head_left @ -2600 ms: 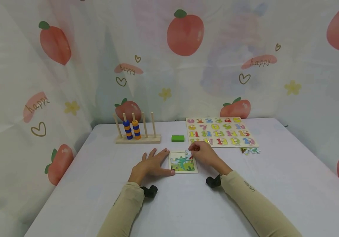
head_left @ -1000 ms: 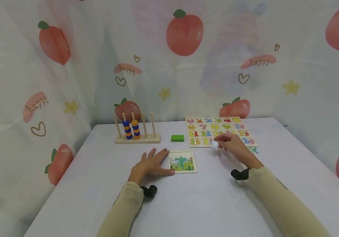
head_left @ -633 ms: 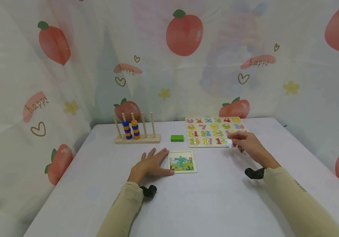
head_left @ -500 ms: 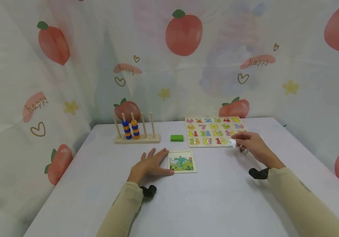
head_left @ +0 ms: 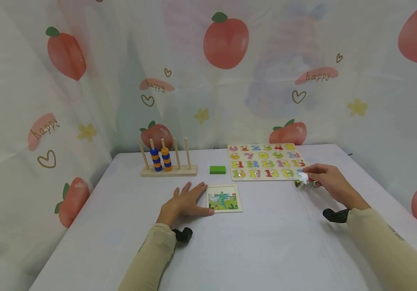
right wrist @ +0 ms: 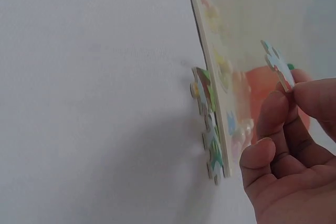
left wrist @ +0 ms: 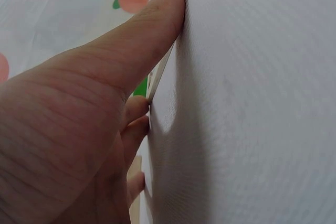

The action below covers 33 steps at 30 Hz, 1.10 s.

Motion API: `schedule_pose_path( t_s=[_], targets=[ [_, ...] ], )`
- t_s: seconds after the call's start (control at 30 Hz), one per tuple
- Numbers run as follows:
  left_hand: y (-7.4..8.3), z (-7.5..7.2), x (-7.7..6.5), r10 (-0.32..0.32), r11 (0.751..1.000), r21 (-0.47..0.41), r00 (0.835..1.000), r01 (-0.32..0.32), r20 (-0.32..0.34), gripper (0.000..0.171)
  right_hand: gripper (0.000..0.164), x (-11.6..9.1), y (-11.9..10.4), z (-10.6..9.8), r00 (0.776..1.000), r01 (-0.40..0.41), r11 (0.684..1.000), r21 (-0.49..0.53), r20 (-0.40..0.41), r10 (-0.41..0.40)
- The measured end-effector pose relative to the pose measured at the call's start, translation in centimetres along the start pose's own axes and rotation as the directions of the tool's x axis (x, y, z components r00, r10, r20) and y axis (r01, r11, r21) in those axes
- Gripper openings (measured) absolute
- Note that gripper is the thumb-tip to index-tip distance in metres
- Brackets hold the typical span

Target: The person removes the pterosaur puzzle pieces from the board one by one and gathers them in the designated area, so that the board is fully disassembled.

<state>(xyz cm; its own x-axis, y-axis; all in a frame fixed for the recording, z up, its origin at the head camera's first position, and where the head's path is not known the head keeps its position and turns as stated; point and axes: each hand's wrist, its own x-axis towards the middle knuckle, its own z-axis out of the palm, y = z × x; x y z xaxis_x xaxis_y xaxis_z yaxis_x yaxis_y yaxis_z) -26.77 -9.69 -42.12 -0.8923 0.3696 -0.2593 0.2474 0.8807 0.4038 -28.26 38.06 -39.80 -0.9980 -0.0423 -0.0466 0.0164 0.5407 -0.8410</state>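
Observation:
My right hand [head_left: 330,182] pinches a pale jigsaw piece [right wrist: 280,66] between thumb and fingertips, above the near right corner of the number board [head_left: 263,165]. Below it, a few loose jigsaw pieces [right wrist: 211,140] lie against the board's near edge; the hand partly covers them in the head view. My left hand [head_left: 184,204] rests flat with fingers spread, its thumb and index fingertip at the left edge of a small framed puzzle [head_left: 224,199]. That puzzle shows a green dinosaur in its lower part, with a bare pale strip along the top of the frame.
A wooden peg stand [head_left: 169,171] with blue and orange rings on two pegs is at the back left. Between it and the number board lies a green block [head_left: 217,169]. A curtain printed with peaches [head_left: 226,42] hangs behind the white table [head_left: 223,254].
My right hand has carried the jigsaw piece from the top right of the framed puzzle rightward to the number board's near right corner. The left hand has stayed in place.

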Motion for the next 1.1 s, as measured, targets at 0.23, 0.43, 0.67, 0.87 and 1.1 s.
schedule_pose_path(
  t_s=[0.23, 0.43, 0.67, 0.87, 1.1],
  targets=[
    [-0.3, 0.1, 0.0, 0.006, 1.000, -0.002, 1.000, -0.006, 0.001, 0.103, 0.040, -0.1, 1.0, -1.0, 1.000, -0.012, 1.000, 0.002, -0.004, 0.012],
    [-0.6, 0.2, 0.1, 0.005, 1.000, 0.007, 1.000, -0.005, 0.007, 0.103, 0.040, 0.1, 1.4, -1.6, 1.000, -0.016, 1.000, 0.008, 0.002, 0.016],
    [-0.1, -0.1, -0.1, 0.025, 1.000, -0.005, 1.000, -0.025, 0.003, 0.101, 0.041, -0.1, 2.2, -3.1, 1.000, -0.028, 0.996, -0.088, -0.014, 0.026],
    [-0.1, 0.0, 0.2, 0.020, 1.000, 0.003, 1.000, -0.020, 0.008, 0.101, 0.042, -0.2, 3.1, -4.3, 0.999, -0.050, 0.996, -0.071, 0.001, 0.050],
    [-0.2, 0.0, 0.1, 0.019, 1.000, -0.007, 1.000, -0.019, 0.003, 0.102, 0.042, 0.0, 3.9, -5.0, 0.996, -0.093, 0.995, -0.023, 0.012, 0.093]
  ],
)
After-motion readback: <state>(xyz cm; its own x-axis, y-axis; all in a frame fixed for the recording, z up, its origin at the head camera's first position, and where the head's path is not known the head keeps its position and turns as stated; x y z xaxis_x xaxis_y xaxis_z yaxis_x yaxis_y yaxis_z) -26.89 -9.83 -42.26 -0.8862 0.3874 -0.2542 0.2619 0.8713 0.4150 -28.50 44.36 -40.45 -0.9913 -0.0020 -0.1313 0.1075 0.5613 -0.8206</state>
